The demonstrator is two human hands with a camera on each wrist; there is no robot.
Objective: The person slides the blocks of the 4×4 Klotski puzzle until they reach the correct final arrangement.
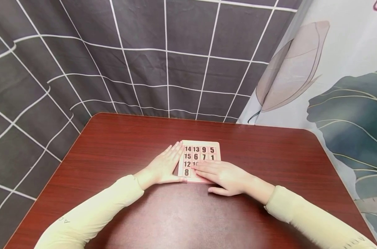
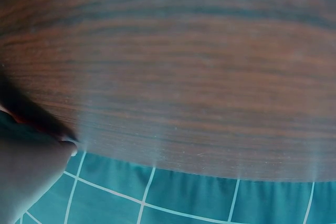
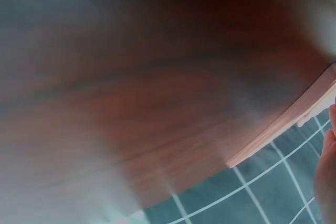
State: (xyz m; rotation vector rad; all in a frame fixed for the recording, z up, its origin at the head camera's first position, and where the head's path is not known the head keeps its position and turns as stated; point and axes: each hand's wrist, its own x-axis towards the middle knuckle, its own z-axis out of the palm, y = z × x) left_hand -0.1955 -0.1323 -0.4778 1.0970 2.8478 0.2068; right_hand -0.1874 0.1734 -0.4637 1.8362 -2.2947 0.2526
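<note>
A pale sliding number puzzle (image 1: pixel 202 143) lies flat on the table, its black-numbered square tiles in rows; 14, 13, 9 and 5 form the far row. My left hand (image 1: pixel 163 168) rests along the puzzle's left edge, fingers straight and thumb stretched along the near left corner. Over the lower right tiles lies my right hand (image 1: pixel 227 177), its fingers extended and touching the board, hiding several numbers. In the right wrist view the puzzle's side edge (image 3: pixel 283 124) shows beside the fingers. Only part of the left hand (image 2: pixel 34 174) enters the left wrist view.
The reddish-brown wooden table (image 1: pixel 126 138) has rounded far corners. Behind it and at the left hangs a dark grid-patterned curtain (image 1: pixel 148 65). A pale curtain with large leaf prints (image 1: pixel 300 65) hangs at the right.
</note>
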